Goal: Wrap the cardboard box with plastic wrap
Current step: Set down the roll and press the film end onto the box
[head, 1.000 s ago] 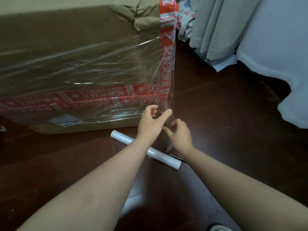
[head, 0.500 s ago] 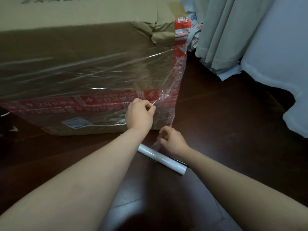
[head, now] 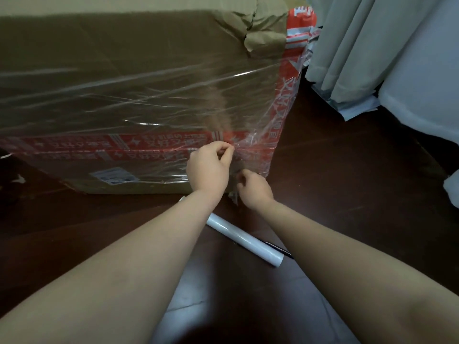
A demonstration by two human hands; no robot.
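At the cardboard box (head: 129,70) corner, my left grip (head: 208,170) and right grip (head: 253,192) pinch plastic wrap (head: 154,103); pressing it flat should follow.

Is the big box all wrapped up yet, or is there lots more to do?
Not yet. Done: plastic wrap covers the lower front of the cardboard box. In hand: the left hand and right hand pinch the film near the right corner. Left: the front's top strip and crushed corner are bare, and the roll lies on the floor, so more rounds probably follow.
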